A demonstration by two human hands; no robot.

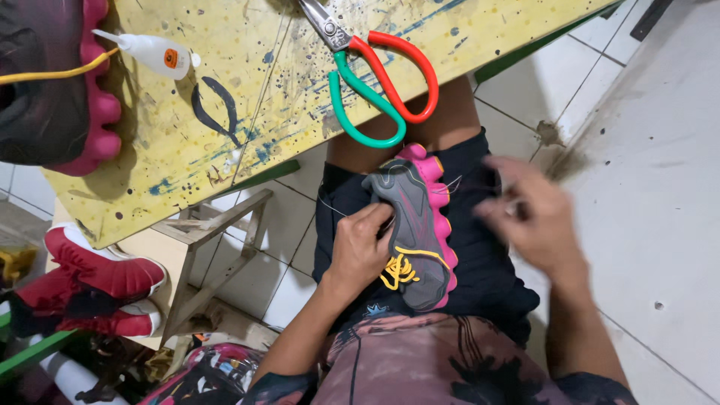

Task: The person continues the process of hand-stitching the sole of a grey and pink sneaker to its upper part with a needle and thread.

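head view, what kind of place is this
Probably a small shoe-repair workbench. A shoe lies on the person's lap, held by the left hand; scissors and a glue bottle sit on the paint-flecked table; red shoes wait below.

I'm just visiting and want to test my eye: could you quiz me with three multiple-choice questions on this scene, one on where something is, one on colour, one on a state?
1. Where do the scissors lie?
A. on the floor
B. on the yellow table edge
C. in the lap

2. What colours are the scissor handles?
A. red and green
B. blue and white
C. both black

3. What is the left hand doing?
A. resting on the table
B. hanging free
C. gripping the grey and pink shoe

Answers:
1 B, scissors rest on the table.
2 A, one loop of each colour.
3 C, left hand clasps the shoe.
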